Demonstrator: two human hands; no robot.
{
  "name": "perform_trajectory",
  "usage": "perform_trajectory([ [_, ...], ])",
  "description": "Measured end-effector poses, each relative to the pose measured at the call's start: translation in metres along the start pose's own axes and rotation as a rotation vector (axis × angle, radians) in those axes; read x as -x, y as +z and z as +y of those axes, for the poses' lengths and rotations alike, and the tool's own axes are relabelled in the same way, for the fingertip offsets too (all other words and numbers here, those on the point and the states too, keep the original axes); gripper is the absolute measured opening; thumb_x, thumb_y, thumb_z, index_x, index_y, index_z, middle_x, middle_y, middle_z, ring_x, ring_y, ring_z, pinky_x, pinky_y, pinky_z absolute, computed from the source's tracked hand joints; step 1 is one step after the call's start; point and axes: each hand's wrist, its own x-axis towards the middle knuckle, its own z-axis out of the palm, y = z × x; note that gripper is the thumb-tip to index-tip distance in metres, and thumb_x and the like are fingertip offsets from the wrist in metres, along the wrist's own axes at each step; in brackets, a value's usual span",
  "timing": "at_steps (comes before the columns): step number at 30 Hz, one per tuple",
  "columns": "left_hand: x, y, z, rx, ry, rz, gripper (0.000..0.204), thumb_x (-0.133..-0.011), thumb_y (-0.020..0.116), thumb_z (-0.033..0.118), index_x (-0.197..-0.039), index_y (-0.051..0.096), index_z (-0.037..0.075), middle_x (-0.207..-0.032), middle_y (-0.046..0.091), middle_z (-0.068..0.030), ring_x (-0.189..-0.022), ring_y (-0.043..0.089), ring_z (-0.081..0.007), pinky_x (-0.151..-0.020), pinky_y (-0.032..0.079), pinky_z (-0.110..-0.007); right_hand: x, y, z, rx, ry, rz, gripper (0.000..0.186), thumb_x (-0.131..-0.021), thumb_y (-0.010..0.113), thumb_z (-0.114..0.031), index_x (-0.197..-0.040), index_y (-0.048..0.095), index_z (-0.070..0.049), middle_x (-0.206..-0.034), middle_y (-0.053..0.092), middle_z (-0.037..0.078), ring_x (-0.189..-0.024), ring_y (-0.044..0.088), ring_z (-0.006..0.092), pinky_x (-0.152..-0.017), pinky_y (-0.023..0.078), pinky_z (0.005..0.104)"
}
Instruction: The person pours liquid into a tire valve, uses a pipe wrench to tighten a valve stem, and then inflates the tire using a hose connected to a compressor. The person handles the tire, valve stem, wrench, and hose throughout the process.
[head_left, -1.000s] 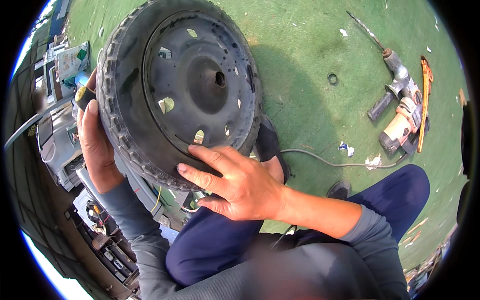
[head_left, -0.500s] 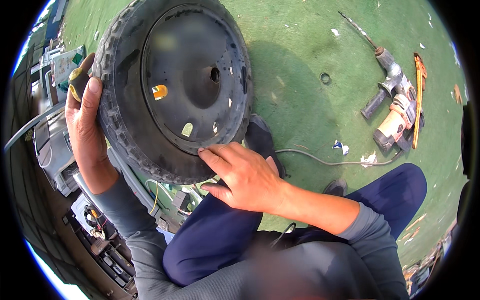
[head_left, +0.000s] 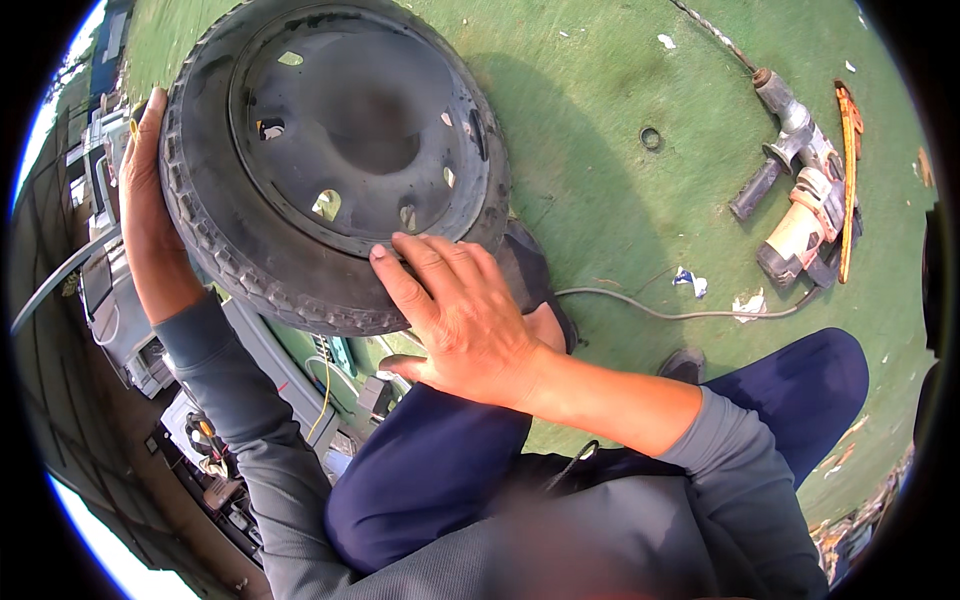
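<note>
The right hand (head_left: pixel 462 318) is lying flat on the lower rim of the wheel (head_left: pixel 335 160), fingers spread and pressing on the tyre and hub edge rather than gripping round it. The left hand (head_left: pixel 150 225) is cupping the wheel's far left edge, fingers hidden behind the tread, so how far they are curling cannot be told. The wheel is sitting tilted above the person's lap, over a grey machine (head_left: pixel 130 330). It is black, with a ribbed tyre and a dished hub pierced by small holes. A drill (head_left: pixel 800 215) is lying well apart on the green ground (head_left: pixel 620 220).
</note>
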Motion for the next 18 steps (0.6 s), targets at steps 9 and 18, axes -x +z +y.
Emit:
perform_trajectory([
  [9,0.003,-0.013,-0.034,0.198,0.030,-0.002,0.042,-0.105,0.060,0.036,-0.123,0.069,-0.001,-0.114,0.075,-0.0144,-0.096,0.074,-0.0238,-0.084,0.061,-0.038,-0.026,-0.041,0.043,0.046,-0.208,0.027,0.102,-0.055,0.094,-0.030,-0.143,0.050,-0.002,-0.104,0.049,0.011,-0.094,0.054,0.0300,-0.083,0.049,0.0431],
  [18,-0.087,-0.022,-0.165,0.119,-0.225,-0.147,0.038,-0.106,0.050,0.046,-0.099,0.068,0.013,-0.081,0.066,0.0005,-0.056,0.053,-0.0121,-0.054,0.046,-0.029,-0.032,-0.210,0.009,-0.248,0.232,-0.260,0.118,-0.055,0.097,-0.046,-0.148,0.047,0.006,-0.136,0.062,0.013,-0.125,0.060,0.0217,-0.108,0.046,0.0355],
])
